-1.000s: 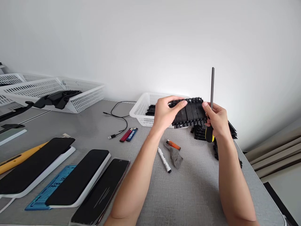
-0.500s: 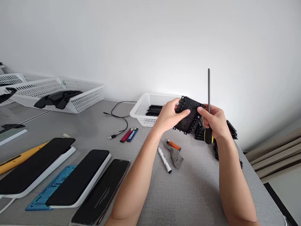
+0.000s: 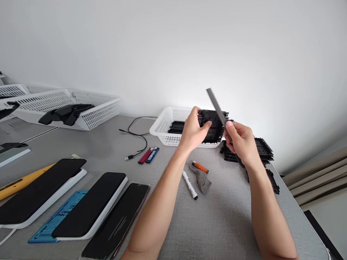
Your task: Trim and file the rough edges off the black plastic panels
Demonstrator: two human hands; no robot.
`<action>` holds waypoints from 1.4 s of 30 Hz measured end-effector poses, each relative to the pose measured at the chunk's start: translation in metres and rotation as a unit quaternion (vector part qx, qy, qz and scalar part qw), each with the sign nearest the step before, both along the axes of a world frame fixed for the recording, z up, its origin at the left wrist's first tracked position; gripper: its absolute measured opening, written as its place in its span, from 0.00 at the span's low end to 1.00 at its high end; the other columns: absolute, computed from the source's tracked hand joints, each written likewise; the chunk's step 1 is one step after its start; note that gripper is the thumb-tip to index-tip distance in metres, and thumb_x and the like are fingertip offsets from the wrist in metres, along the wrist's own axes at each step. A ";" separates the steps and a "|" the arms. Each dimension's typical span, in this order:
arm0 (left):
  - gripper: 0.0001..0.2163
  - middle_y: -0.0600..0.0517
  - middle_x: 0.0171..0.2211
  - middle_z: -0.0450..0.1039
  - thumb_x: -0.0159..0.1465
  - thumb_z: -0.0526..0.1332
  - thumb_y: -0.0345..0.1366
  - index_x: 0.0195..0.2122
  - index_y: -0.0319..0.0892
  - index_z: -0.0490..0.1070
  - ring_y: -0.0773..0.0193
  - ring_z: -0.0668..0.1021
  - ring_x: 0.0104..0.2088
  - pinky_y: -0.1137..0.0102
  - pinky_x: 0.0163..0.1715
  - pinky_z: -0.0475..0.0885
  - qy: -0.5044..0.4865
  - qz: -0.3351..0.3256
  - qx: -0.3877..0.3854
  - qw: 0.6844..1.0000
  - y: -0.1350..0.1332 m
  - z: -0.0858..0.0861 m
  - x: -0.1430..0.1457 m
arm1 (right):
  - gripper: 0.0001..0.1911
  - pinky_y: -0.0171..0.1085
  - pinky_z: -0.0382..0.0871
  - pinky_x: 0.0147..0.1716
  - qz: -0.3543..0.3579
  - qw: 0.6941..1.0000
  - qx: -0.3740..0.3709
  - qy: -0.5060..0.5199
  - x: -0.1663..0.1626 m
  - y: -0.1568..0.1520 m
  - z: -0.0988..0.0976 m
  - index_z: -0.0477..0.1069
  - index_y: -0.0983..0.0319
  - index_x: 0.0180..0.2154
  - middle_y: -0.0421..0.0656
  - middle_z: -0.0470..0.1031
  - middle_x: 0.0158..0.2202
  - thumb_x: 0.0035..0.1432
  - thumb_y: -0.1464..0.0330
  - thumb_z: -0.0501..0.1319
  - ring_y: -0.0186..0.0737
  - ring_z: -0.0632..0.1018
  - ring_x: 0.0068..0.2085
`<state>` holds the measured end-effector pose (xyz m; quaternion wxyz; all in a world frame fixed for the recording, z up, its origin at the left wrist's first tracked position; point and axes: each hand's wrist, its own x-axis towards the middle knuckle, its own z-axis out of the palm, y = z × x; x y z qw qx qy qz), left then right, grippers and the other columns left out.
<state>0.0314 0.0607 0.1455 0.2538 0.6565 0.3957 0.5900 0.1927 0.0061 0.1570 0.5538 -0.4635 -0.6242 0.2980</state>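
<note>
My left hand is closed on a black plastic ribbed part, held up in the air in front of the white basket. My right hand grips a flat grey metal file by its handle; the blade slants up and to the left across the top right edge of the black part. A stack of similar black parts lies on the table just behind and to the right of my right hand.
On the grey table lie a white marker, a grey cloth, an orange lighter, red and blue lighters and a black cable. Dark slabs on white bases fill the left. White baskets stand at back left.
The black part has turned from flat and wide to nearly edge-on in my left hand. The file has tilted from upright to slanting left, down onto the part.
</note>
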 end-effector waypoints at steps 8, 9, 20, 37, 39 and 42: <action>0.11 0.51 0.38 0.76 0.57 0.64 0.30 0.39 0.45 0.66 0.59 0.77 0.40 0.63 0.43 0.72 -0.014 -0.027 0.033 0.999 -0.008 0.006 0.007 | 0.29 0.32 0.52 0.17 0.009 0.998 -0.005 -0.064 -0.014 0.000 -0.008 0.63 0.61 0.23 0.37 0.61 0.18 0.58 0.42 0.56 0.30 0.61 0.19; 0.11 0.50 0.39 0.76 0.57 0.64 0.30 0.39 0.45 0.66 0.59 0.77 0.40 0.63 0.44 0.72 -0.016 -0.028 0.034 0.999 -0.008 0.006 0.007 | 0.29 0.32 0.52 0.17 0.003 0.998 -0.002 -0.065 -0.013 0.001 -0.009 0.64 0.61 0.23 0.37 0.61 0.18 0.58 0.42 0.57 0.30 0.61 0.19; 0.10 0.52 0.34 0.76 0.56 0.63 0.28 0.35 0.45 0.62 0.60 0.79 0.37 0.63 0.40 0.73 -0.041 0.004 -0.003 0.999 -0.007 0.007 0.005 | 0.27 0.35 0.46 0.20 -0.188 0.968 0.071 -0.153 -0.002 0.002 -0.006 0.55 0.59 0.20 0.36 0.56 0.17 0.64 0.50 0.55 0.31 0.53 0.21; 0.10 0.53 0.32 0.75 0.55 0.63 0.29 0.35 0.45 0.63 0.61 0.78 0.33 0.65 0.36 0.73 -0.036 0.014 -0.007 0.999 -0.008 0.006 0.006 | 0.25 0.36 0.45 0.22 -0.269 0.931 0.126 -0.210 -0.003 0.001 -0.005 0.55 0.59 0.22 0.37 0.56 0.17 0.67 0.52 0.52 0.33 0.51 0.21; 0.10 0.53 0.33 0.75 0.55 0.63 0.29 0.35 0.45 0.63 0.61 0.78 0.34 0.65 0.36 0.73 -0.038 0.008 -0.006 0.999 -0.008 0.006 0.006 | 0.26 0.36 0.45 0.22 -0.250 0.937 0.123 -0.212 -0.004 0.001 -0.004 0.54 0.59 0.21 0.36 0.55 0.17 0.67 0.53 0.52 0.32 0.51 0.21; 0.10 0.53 0.33 0.76 0.56 0.63 0.29 0.35 0.45 0.63 0.61 0.79 0.35 0.66 0.37 0.73 -0.042 0.002 -0.004 0.999 -0.008 0.006 0.005 | 0.26 0.36 0.45 0.22 -0.240 0.941 0.114 -0.211 -0.004 0.002 -0.004 0.52 0.59 0.21 0.36 0.54 0.17 0.67 0.53 0.53 0.32 0.50 0.21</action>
